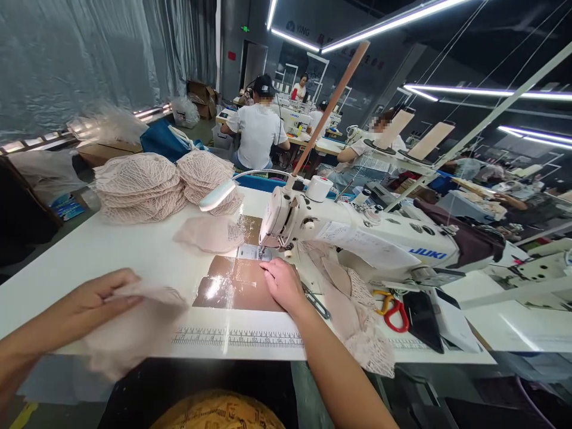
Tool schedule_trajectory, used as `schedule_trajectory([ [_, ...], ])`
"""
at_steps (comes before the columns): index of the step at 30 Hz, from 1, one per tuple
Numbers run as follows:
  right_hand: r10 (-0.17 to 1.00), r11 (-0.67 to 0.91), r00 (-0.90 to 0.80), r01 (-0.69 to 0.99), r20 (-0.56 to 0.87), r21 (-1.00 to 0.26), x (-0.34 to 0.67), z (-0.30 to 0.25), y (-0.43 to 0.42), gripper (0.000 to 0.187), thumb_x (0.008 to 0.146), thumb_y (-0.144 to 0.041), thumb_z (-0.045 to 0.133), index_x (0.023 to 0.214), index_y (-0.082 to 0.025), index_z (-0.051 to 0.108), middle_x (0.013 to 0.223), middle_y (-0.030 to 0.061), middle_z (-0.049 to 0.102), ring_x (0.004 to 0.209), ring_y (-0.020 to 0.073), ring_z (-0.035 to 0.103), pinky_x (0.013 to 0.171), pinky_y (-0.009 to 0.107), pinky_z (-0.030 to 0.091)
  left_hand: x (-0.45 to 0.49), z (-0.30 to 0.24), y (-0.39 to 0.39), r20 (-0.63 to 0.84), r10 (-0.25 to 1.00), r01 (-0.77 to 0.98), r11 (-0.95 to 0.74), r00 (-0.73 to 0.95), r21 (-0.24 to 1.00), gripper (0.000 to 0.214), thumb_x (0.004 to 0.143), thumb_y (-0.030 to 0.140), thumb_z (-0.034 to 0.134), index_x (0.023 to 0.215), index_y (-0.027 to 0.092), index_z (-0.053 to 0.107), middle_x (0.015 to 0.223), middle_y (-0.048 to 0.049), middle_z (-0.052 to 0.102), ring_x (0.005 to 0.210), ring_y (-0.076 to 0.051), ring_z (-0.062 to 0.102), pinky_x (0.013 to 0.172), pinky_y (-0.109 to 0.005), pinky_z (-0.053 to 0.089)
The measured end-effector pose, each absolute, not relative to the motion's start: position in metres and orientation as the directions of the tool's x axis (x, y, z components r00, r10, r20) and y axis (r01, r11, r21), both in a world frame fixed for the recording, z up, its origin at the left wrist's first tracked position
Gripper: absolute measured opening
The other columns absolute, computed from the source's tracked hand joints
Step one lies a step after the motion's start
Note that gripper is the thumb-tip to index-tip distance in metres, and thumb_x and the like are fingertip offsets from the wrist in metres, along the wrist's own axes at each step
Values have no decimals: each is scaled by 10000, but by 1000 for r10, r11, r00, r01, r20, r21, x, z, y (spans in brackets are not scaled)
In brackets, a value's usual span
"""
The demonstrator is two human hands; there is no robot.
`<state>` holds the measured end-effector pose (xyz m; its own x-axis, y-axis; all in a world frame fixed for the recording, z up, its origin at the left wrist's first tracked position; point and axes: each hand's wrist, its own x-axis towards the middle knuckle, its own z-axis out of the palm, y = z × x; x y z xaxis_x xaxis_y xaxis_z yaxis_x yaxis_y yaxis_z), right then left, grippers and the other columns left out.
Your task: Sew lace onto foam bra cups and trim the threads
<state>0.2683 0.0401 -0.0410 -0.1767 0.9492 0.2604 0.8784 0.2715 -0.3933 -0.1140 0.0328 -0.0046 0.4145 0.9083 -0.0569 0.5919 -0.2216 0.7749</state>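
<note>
My left hand point(107, 298) is closed on a thin beige lace fabric piece point(134, 328), which hangs blurred over the table's front left edge. My right hand point(283, 283) rests at the right side of a shiny brown plate point(236, 289), just in front of the presser foot point(263, 252). Its fingers are drawn together near the needle; whatever they may pinch is too small to make out. The white sewing machine point(357, 220) stands to the right. Another beige fabric piece point(210, 233) lies flat left of the needle.
Stacks of beige lace pieces point(138, 187) sit at the back left, under a lamp point(218, 195). More lace pieces point(348, 298) drape over the front edge on the right, beside red-handled scissors point(396, 314). A ruler strip point(236, 338) runs along the front. Other people work at machines beyond.
</note>
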Motion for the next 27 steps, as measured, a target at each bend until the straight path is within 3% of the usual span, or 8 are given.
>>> schedule_trajectory([
  [3,948,272,-164,861,272,-429,270,-42,40,316,853,-122,502,1069,-212,714,931,59,685,869,207,622,761,314,459,-70,17,30,-80,720,315,-199,689,928,317,899,516,463,843,210,523,760,31,537,671,-128,506,588,-205,427],
  [5,947,272,-149,845,285,-461,272,-41,40,305,876,-141,488,1086,-210,698,971,56,694,898,197,630,783,303,468,-35,22,40,-80,564,247,-226,822,942,303,861,452,537,1054,218,532,858,3,588,710,-139,553,601,-206,463],
  [7,944,267,-115,817,309,-512,275,-39,38,279,912,-183,466,1078,-209,688,991,51,699,903,179,636,790,283,473,1,19,57,-20,502,262,-416,864,871,422,854,322,538,1257,211,482,1056,-59,626,937,-193,608,803,-270,510],
  [10,926,315,-92,724,367,-613,278,-34,34,232,929,-263,481,941,-201,704,857,37,701,786,163,630,717,258,465,44,3,85,-4,583,411,-569,813,713,540,762,111,500,1295,204,507,1272,-94,601,1186,-241,556,995,-338,450],
  [14,871,490,-353,607,340,-625,276,-30,29,201,893,-282,556,806,-194,714,693,12,661,655,140,579,624,238,406,65,-10,108,-115,582,485,-535,805,692,634,721,87,533,1346,187,490,1322,-97,595,1173,-237,588,964,-311,478],
  [17,843,527,-482,650,240,-548,272,-32,28,149,865,-248,601,815,-200,732,665,3,641,632,130,547,592,236,348,62,-11,117,-110,626,518,-520,772,679,591,746,145,551,1335,144,508,1175,-104,665,1043,-235,641,885,-309,502],
  [21,852,513,-486,692,198,-508,269,-34,28,143,877,-237,599,852,-206,736,713,6,662,671,127,557,606,234,329,60,-12,125,-69,719,571,-486,691,662,486,782,229,542,1247,91,568,866,-58,688,796,-210,652,732,-291,501],
  [27,904,426,-372,819,208,-386,270,-35,28,159,893,-271,578,916,-200,719,774,26,651,732,159,565,654,255,359,75,-17,132,-43,718,593,-538,695,599,312,816,215,517,1085,124,646,772,-24,678,696,-166,631,641,-238,464],
])
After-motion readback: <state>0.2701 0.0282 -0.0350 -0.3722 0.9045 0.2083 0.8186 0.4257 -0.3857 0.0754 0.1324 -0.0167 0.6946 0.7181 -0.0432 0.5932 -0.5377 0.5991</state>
